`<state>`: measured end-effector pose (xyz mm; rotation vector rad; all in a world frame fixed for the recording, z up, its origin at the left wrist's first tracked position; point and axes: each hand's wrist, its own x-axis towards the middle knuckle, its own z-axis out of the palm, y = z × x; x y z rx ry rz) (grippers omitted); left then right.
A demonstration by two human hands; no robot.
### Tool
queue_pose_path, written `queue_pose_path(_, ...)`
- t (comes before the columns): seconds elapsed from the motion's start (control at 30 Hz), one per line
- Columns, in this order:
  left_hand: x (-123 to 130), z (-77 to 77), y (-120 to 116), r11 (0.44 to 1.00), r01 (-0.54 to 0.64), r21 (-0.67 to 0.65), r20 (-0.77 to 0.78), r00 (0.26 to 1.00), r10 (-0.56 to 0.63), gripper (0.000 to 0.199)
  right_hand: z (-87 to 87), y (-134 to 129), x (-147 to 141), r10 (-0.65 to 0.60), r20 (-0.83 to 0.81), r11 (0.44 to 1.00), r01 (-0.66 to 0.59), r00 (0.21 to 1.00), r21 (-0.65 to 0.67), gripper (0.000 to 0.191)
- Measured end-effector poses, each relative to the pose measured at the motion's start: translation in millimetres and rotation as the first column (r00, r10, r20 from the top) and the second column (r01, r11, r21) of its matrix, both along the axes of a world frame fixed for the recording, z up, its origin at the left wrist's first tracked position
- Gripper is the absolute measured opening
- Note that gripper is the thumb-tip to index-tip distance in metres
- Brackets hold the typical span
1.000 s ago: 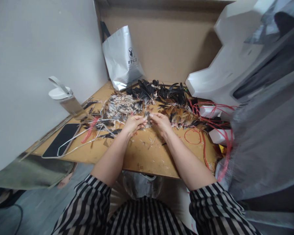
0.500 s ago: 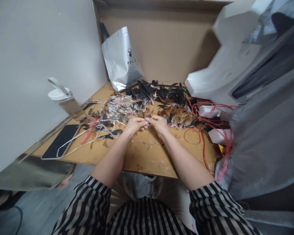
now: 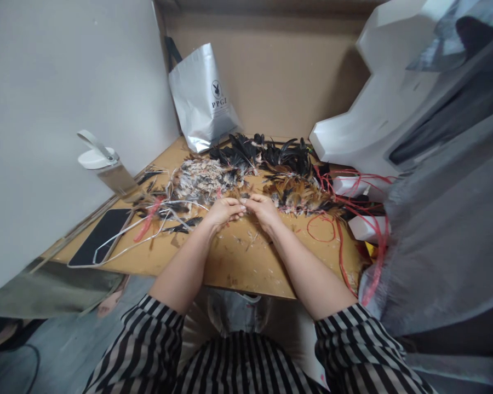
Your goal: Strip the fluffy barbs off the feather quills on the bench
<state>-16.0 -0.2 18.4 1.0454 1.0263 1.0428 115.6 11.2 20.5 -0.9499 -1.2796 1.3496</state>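
Left hand [image 3: 222, 212]: my fingers pinch together, anything between them too small to tell.
Right hand [image 3: 262, 208]: pinched likewise, fingertips meeting my left's.
Table [image 3: 246, 265]: brown feathers [image 3: 299, 194] lie right of my hands, black feathers [image 3: 290, 157] far.

Left arm [image 3: 184, 268], right arm [image 3: 312, 265] reach out front. Left hand [image 3: 225, 212], right hand [image 3: 263, 210] meet, fingers bent, tips pinched.

Anything between the close-set fingertips of the bare left hand [image 3: 223, 214] and bare right hand [image 3: 263, 209] is hidden or too small to tell. Beyond the grip, fine print on the shiny silver bag [image 3: 199, 104] is illegible. Far right, grey draped cloth [image 3: 452, 219] leaves the frame; nearer, black-and-white striped sleeves [image 3: 148, 339] are cut off below.
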Motion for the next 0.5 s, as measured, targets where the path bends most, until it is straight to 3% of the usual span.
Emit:
queue_pose_path(0.1,-1.0,1.5,0.2,1.0,-0.013,0.0,0.075,0.997,0.013,0.022,0.0,0.2,-1.7,0.011,-0.081,0.999,-0.015,0.997,-0.042,0.029)
queue_pose_path(0.2,-5.8,0.7,4.2,0.997,-0.08,0.012,0.161,0.984,0.077,0.022,0.7,4.4,2.6,-0.05,-0.085,0.999,0.048,0.995,-0.022,0.029)
queue_pose_path(0.33,-15.4,-2.9,11.5,0.976,-0.215,0.024,0.279,0.939,0.2,0.021,-1.6,14.0,14.1,-0.183,0.129,0.973,0.161,0.975,0.163,0.023)
queue_pose_path(0.43,-20.2,-5.1,14.5,0.966,-0.257,0.015,0.315,0.918,0.24,0.02,-3.9,15.9,19.1,-0.159,0.352,0.967,0.075,0.922,0.242,0.017)
queue_pose_path(0.5,-21.3,-5.3,14.8,0.961,-0.277,0.003,0.315,0.912,0.262,0.021,-3.7,13.2,19.9,-0.139,0.513,0.957,-0.02,0.847,0.291,0.015)
